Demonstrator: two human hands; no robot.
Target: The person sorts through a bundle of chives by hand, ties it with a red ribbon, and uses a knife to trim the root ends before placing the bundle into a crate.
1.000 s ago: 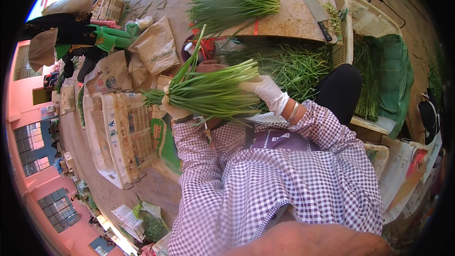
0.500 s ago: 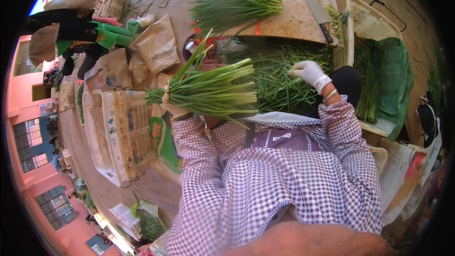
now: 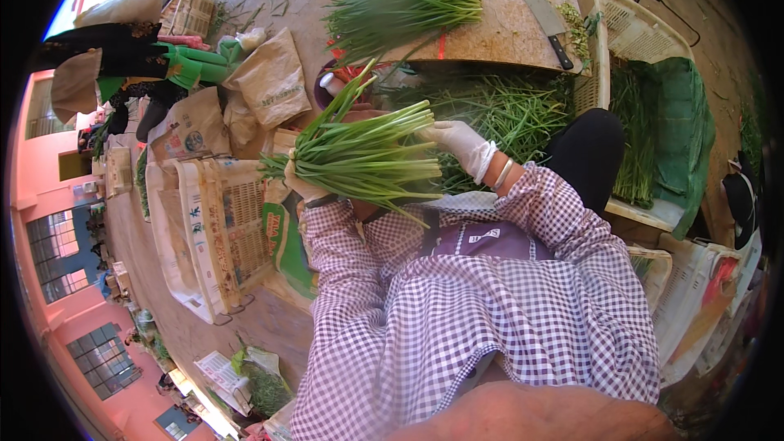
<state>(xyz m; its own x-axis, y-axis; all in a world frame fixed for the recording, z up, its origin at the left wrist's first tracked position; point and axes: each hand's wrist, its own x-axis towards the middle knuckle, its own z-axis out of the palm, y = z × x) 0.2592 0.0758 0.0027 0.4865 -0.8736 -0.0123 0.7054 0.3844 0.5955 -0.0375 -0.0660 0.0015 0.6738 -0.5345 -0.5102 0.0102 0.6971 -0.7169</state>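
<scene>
My left hand, in a pale glove, is closed round the lower part of a bunch of garlic chives. The bunch fans out to the right with its pale stem ends, and a few longer stalks stick up above it. My right hand, white-gloved with a bracelet at the wrist, has its fingers pinched at the upper stem ends on the bunch's right side. Below and beyond that hand lies a heap of loose garlic chives.
A board ahead carries another chive bunch and a cleaver. To the right stands a plastic crate with greens and green netting. Stacked crates, paper sacks and another person are at left.
My right hand has moved left from the loose heap to the stem ends of the bunch. My left hand keeps hold of the bunch, nearly in place.
</scene>
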